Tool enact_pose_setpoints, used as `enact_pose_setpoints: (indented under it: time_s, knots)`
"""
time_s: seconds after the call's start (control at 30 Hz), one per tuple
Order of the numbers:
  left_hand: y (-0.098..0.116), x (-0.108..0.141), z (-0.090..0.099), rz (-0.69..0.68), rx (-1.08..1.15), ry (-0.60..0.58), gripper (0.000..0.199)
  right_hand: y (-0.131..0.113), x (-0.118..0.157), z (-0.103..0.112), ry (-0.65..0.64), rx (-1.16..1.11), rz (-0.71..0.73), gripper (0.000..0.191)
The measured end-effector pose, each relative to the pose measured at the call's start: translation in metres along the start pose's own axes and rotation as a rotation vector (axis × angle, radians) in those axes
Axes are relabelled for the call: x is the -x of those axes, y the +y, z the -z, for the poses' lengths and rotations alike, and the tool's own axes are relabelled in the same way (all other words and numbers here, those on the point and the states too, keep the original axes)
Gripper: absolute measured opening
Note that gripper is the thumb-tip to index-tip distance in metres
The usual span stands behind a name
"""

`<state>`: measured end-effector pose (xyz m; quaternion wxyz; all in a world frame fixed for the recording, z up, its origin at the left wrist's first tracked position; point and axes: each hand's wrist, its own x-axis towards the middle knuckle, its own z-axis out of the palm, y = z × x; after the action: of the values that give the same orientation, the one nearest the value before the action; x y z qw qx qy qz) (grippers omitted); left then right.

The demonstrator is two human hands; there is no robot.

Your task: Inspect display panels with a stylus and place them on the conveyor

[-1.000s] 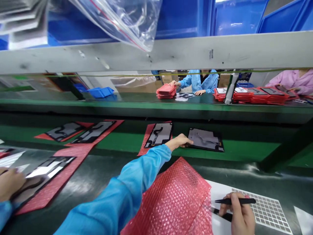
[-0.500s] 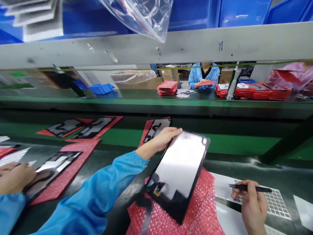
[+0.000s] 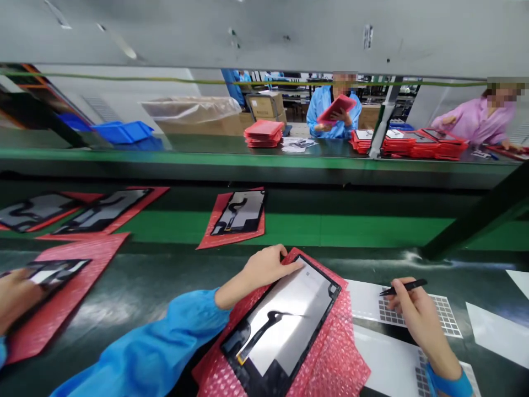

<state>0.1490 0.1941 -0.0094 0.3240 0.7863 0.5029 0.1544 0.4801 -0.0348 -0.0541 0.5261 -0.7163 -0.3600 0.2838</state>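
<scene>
A tablet display panel (image 3: 289,309), silvery with a black border and a dark flex cable (image 3: 260,333), lies on pink bubble-wrap pouches (image 3: 330,353) in front of me. My left hand (image 3: 266,268) is closed on the panel's upper left edge, its thumb over the face and the other fingers partly hidden along the side. To the right, black tweezers (image 3: 407,287) are pinched between the fingers of my right hand (image 3: 413,309), with their tips pointing left. Beneath that hand lies a white sheet (image 3: 366,300) with a grid of small grey squares.
Another sheet (image 3: 384,358) lies nearer, and more white paper (image 3: 500,331) sits rightward. A co-worker's hand (image 3: 16,298) touches a panel at left. Several panels on red pouches, one being this panel (image 3: 242,212), lie beyond. A dark post (image 3: 475,215) slants at right.
The panel has come down from a tilted, raised position onto the pouches, my left hand moving with it. Its flex cable now lies across the face. My right hand keeps the tweezers; the view has shifted.
</scene>
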Motion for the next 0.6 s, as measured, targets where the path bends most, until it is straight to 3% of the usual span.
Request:
enact_pose_setpoints:
  time_s: [0.17,0.47,0.53,0.6]
  knots:
    - [-0.012,-0.001,-0.004,-0.058,0.080,-0.108,0.041,0.009,-0.008,0.019,-0.068,0.029,-0.072,0.054]
    - [-0.017,0.006,-0.004,-0.124,0.421,-0.153,0.036,0.017,-0.010,0.018,-0.125,0.056,-0.114,0.050]
    - [-0.013,0.011,0.000,-0.117,0.495,-0.181,0.039,0.017,-0.010,0.018,-0.133,0.055,-0.114,0.050]
    - [-0.007,0.016,0.005,-0.117,0.564,-0.209,0.054,0.016,-0.011,0.018,-0.134,0.054,-0.115,0.050]
